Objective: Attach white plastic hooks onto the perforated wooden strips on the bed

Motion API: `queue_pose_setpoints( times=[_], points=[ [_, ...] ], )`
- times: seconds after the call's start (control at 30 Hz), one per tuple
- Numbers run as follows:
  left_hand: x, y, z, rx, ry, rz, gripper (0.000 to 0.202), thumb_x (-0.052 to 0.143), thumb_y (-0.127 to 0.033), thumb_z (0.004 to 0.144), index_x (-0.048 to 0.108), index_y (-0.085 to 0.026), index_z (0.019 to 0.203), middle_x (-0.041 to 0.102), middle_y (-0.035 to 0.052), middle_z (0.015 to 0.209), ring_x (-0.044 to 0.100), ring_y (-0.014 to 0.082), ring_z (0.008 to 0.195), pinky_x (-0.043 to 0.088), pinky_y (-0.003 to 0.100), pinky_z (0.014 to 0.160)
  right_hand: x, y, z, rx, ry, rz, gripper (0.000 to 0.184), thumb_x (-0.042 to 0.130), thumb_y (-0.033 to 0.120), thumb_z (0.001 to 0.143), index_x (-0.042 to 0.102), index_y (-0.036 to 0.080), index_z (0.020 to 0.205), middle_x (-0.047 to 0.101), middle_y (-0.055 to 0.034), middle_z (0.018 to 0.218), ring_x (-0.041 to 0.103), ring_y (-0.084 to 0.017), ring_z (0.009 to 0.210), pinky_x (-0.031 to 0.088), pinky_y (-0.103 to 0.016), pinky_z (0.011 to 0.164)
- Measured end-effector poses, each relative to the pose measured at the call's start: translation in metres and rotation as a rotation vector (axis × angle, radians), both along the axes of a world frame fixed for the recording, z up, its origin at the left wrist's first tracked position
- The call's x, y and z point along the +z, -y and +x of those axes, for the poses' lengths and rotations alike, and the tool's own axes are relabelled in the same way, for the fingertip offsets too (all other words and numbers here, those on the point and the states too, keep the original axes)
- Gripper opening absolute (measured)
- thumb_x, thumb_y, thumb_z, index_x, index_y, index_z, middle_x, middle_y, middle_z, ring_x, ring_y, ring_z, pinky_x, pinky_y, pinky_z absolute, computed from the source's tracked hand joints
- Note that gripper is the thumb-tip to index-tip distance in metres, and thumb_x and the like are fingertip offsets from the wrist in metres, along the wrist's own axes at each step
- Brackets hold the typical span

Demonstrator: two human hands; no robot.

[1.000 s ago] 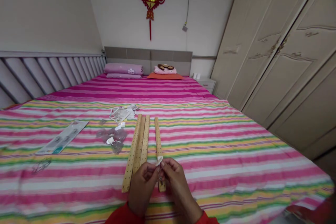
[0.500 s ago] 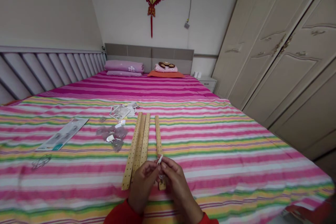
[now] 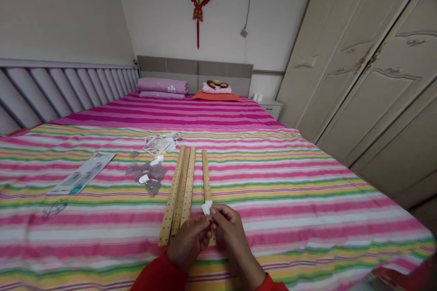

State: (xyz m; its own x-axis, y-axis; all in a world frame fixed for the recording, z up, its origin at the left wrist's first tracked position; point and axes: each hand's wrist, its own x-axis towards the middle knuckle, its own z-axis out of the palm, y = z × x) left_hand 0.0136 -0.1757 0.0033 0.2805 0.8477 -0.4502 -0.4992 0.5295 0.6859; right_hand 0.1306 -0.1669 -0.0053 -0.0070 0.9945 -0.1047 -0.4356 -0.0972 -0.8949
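Observation:
Both my hands meet low in the middle of the head view, over the near end of a single wooden strip (image 3: 206, 177) with a row of holes. My right hand (image 3: 229, 232) pinches a small white tab (image 3: 206, 208) between thumb and fingers. My left hand (image 3: 189, 241) is curled closed against it, gripping a small part I cannot make out. Three more wooden strips (image 3: 180, 191) lie side by side just left of the single one on the striped bedspread (image 3: 307, 200).
Clear plastic bags with small white parts (image 3: 148, 177) and more wrappers (image 3: 159, 143) lie left of the strips. A printed card (image 3: 82, 175) lies further left. Pillows (image 3: 162, 88) sit at the headboard. A wardrobe (image 3: 368, 77) stands along the right.
The white tab has turned from edge-on to flat-on in my right hand's pinch. My left hand has sunk a little. The view has tilted slightly down.

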Motion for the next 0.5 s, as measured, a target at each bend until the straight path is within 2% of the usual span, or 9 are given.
queue_pose_setpoints(
  times=[0.13, 0.23, 0.3, 0.43, 0.5],
  points=[
    [0.003, -0.003, -0.001, -0.028, -0.223, 0.094, 0.03, 0.077, -0.038, 0.06, 0.064, -0.012, 0.066, 0.065, 0.0039, 0.061, 0.054, 0.0075, 0.047, 0.036, 0.018, 0.045, -0.005, -0.004, 0.003, -0.028, 0.023, 0.006, 0.032, 0.078, 0.045, 0.058, 0.07, 0.016, 0.07, 0.061, 0.0008, 0.055, 0.048, -0.011, 0.045, 0.039, -0.023, 0.044],
    [0.003, -0.008, -0.005, 0.045, -0.423, 0.29, 0.029, 0.076, -0.04, 0.061, 0.066, -0.013, 0.068, 0.066, 0.0031, 0.063, 0.058, 0.0109, 0.056, 0.041, 0.02, 0.052, -0.008, -0.006, 0.004, -0.07, 0.06, 0.022, 0.03, 0.078, 0.043, 0.059, 0.07, 0.016, 0.066, 0.059, 0.0016, 0.051, 0.048, -0.011, 0.047, 0.04, -0.023, 0.048],
    [0.001, -0.014, -0.007, 0.092, -0.473, 0.37, 0.029, 0.076, -0.039, 0.06, 0.067, -0.014, 0.071, 0.066, 0.002, 0.062, 0.059, 0.0121, 0.06, 0.044, 0.021, 0.057, -0.009, -0.008, 0.004, -0.052, 0.055, 0.005, 0.029, 0.078, 0.042, 0.06, 0.07, 0.015, 0.067, 0.059, 0.0019, 0.049, 0.048, -0.01, 0.046, 0.04, -0.023, 0.048],
    [-0.002, -0.032, -0.009, 0.099, -0.46, 0.33, 0.03, 0.077, -0.038, 0.058, 0.067, -0.013, 0.07, 0.066, 0.0029, 0.06, 0.06, 0.0123, 0.059, 0.045, 0.022, 0.057, -0.011, -0.024, 0.005, -0.049, 0.006, -0.021, 0.032, 0.08, 0.038, 0.058, 0.069, 0.015, 0.077, 0.062, 0.0017, 0.05, 0.051, -0.01, 0.043, 0.04, -0.022, 0.046],
    [0.0, -0.044, -0.007, 0.11, -0.415, 0.294, 0.029, 0.078, -0.036, 0.056, 0.066, -0.013, 0.069, 0.066, 0.0031, 0.061, 0.06, 0.0118, 0.058, 0.045, 0.021, 0.057, -0.011, -0.037, 0.007, -0.054, 0.024, -0.004, 0.033, 0.08, 0.038, 0.056, 0.068, 0.014, 0.075, 0.062, 0.0012, 0.049, 0.053, -0.01, 0.043, 0.04, -0.022, 0.046]
  ],
)
